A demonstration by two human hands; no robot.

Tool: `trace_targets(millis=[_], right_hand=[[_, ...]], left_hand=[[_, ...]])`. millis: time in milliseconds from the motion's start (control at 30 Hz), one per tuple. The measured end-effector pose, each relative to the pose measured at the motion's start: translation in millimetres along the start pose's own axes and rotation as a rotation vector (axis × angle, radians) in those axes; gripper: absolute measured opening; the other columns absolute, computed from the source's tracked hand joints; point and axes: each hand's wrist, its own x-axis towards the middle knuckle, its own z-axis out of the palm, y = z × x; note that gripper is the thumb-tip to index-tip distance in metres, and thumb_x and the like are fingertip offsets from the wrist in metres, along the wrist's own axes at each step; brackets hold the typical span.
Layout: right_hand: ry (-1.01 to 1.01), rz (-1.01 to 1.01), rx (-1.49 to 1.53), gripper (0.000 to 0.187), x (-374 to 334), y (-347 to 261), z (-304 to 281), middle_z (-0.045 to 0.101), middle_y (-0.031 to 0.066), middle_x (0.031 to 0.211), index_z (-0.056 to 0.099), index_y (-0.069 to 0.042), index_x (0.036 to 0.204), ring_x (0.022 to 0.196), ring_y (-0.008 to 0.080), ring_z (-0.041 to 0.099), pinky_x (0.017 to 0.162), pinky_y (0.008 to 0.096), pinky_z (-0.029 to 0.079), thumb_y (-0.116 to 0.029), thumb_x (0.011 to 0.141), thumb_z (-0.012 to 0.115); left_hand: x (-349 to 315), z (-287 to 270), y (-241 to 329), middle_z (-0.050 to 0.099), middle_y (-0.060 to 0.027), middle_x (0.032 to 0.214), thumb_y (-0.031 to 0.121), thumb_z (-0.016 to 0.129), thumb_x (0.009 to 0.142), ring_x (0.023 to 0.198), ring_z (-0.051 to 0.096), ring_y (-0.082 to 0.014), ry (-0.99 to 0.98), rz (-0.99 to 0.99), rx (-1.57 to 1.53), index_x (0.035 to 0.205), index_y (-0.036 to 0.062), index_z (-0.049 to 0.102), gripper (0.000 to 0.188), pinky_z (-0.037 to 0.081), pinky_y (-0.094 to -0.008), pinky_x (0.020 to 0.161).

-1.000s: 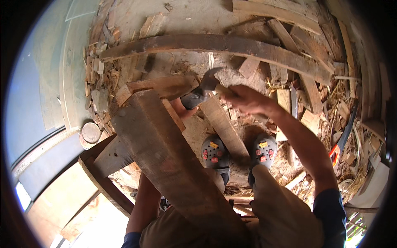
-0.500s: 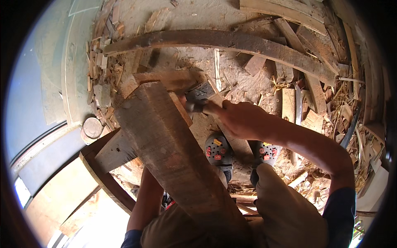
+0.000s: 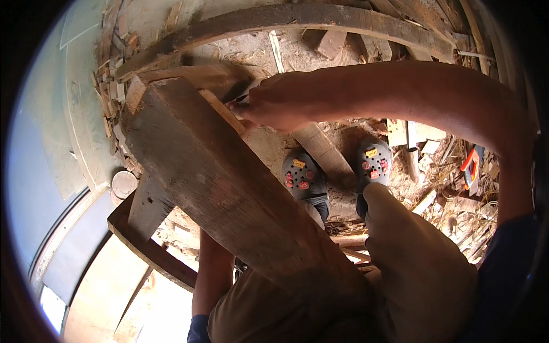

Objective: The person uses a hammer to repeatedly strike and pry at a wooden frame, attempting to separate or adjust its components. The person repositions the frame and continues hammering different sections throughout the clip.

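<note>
- Clock = picture face, 12 at top.
- Thick beam: runs from 11 to 6, over the lap; far end raised toward 11, near end in shadow.
- Right hand: at 12, fingers curled round a hammer. Only a dark bit of the tool shows at the fingers, toward 11; rest hidden by the hand.
- Right forearm: arcs in from 3 over 1, sleeve dark blue at 4.
- Left hand: mostly hidden behind the beam, so can't tell if it's gripping or loose. Left forearm goes under the beam at 7.
- Narrow wood strip: at 11, along the beam's right edge, just beside the right hand.
- Grey board with a dark hole: at 8 to 9, meets the beam's left side.
- Plank: on the ground, between two grey clogs, which sit near centre and toward 3.
- Long curved timber: spans 10 to 1 across the top.
- Orange-handled saw: at 3, on the scrap.
- Round container: at 9.
- Wood shavings: around 4, with offcuts mixed in.
</note>
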Motion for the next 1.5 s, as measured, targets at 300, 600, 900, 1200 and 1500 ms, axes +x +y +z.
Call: trace_targets(millis=[300,600,900,1200,1500], right_hand=[[-0.129,-0.019,-0.079,0.019,12.2,-22.8,-33.6,0.073,0.0149,0.110,0.075,-0.002,0.099,0.102,0.0323,0.070,0.085,0.0425,0.059,-0.017,0.093,0.064],[-0.289,0.010,-0.180,0.022,22.9,4.9,-20.7,0.071,0.0181,0.094,0.062,0.003,0.113,0.085,0.0315,0.071,0.072,0.0380,0.061,-0.004,0.093,0.059],[0.023,0.025,0.145,0.025,-12.2,0.1,-24.9,0.069,0.0213,0.105,0.059,0.003,0.116,0.094,0.0357,0.070,0.079,0.0431,0.061,-0.001,0.091,0.060],[0.013,0.073,0.021,0.018,-13.3,-5.6,-15.7,0.071,0.0179,0.090,0.066,0.002,0.104,0.087,0.0328,0.073,0.070,0.0435,0.062,-0.003,0.087,0.065],[0.116,0.053,0.177,0.020,-22.4,9.8,12.1,0.072,0.0172,0.087,0.069,-0.003,0.108,0.079,0.0330,0.073,0.067,0.0428,0.060,-0.008,0.093,0.056]], left_hand=[[-20.4,-31.5,-13.9,0.062,-0.0175,0.128,0.039,0.089,0.063,0.118,0.060,-0.0372,0.020,-0.057,0.087,0.135,0.0074,0.054,0.086,0.049,-0.0461,0.101],[-11.4,0.2,4.8,0.063,-0.0172,0.127,0.041,0.089,0.063,0.117,0.062,-0.0368,-0.028,-0.020,0.017,0.135,0.0073,0.053,0.087,0.049,-0.0455,0.100],[-12.0,8.1,5.2,0.064,-0.0169,0.126,0.042,0.090,0.063,0.115,0.063,-0.0363,-0.051,-0.029,0.013,0.135,0.0071,0.053,0.088,0.050,-0.0450,0.099],[-13.0,1.5,-5.0,0.065,-0.0166,0.125,0.043,0.090,0.063,0.114,0.064,-0.0359,-0.046,-0.076,0.045,0.135,0.0070,0.053,0.089,0.051,-0.0444,0.099],[-2.1,25.1,-2.2,0.065,-0.0162,0.124,0.044,0.090,0.063,0.112,0.065,-0.0354,-0.115,-0.104,0.039,0.135,0.0069,0.053,0.090,0.052,-0.0438,0.098]])
